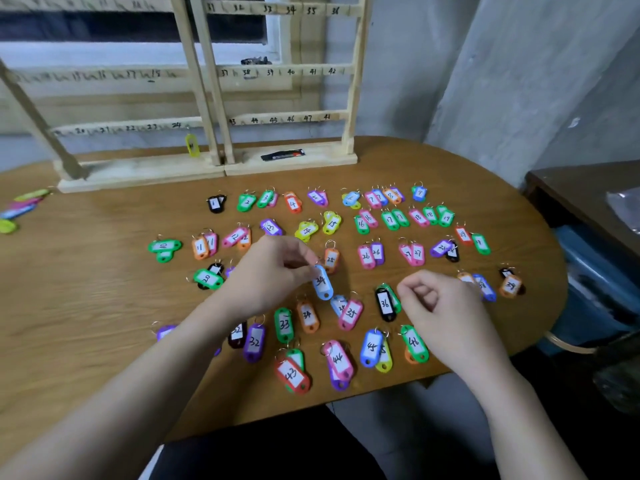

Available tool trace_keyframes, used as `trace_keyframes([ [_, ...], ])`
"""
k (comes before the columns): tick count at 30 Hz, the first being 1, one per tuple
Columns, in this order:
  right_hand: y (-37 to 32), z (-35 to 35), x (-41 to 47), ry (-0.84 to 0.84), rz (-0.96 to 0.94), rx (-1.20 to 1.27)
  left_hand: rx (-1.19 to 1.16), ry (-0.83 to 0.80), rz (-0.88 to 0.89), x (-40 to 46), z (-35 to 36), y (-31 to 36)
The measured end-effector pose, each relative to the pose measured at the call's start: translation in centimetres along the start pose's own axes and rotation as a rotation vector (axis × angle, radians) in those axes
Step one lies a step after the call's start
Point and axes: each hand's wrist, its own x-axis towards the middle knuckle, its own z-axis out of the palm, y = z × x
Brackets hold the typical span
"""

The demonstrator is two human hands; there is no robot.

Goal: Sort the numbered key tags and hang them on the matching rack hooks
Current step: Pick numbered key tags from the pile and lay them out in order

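So on my feed the left hand [273, 268] is pinching the ring end of a light blue tag [322, 283] marked 34, fingers curled around the top of it, and the tag hangs tilted just above the table [104, 306]. It sits between the orange 25 tag [331, 259] and the orange 34 tag [308, 316] lying below it. The right hand [440, 306] is balled up loosely, fingers curled in toward the palm. I can't see anything in it, so it looks clenched on nothing, hovering just right of the black 36 tag [385, 304].

The rest of the tags are spread out on the wooden table in rough number order, mostly in pairs: black 1 [215, 203] top left of the spread, blue 9 [419, 192] at the end of that row, green 33 [284, 324], pink 35 [351, 313], red 43 [292, 375], green 46 [414, 342] nearer me.

At the back the wooden rack [287, 116] stands upright with handwritten numbers on its rails. Only one tag hangs there that I can see, a yellow tag [191, 145] under the 24 spot. A few spare tags [20, 209] lie off at the far left edge of the table.
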Motion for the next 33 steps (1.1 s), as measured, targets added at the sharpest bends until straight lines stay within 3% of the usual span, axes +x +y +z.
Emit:
trace_keyframes([
  [19,-1.5,2.4,-0.9,-0.055,-0.082,0.074,0.147,-0.117,-0.016,-1.1,1.1,-2.0],
  [27,-2.2,3.4,-0.2,-0.105,-0.106,0.065,0.142,-0.024,0.022,-1.5,-0.5,-2.9],
  [33,-4.5,4.9,1.0,-0.15,-0.144,0.045,0.134,0.116,-0.002,-3.0,-5.5,-5.1],
])
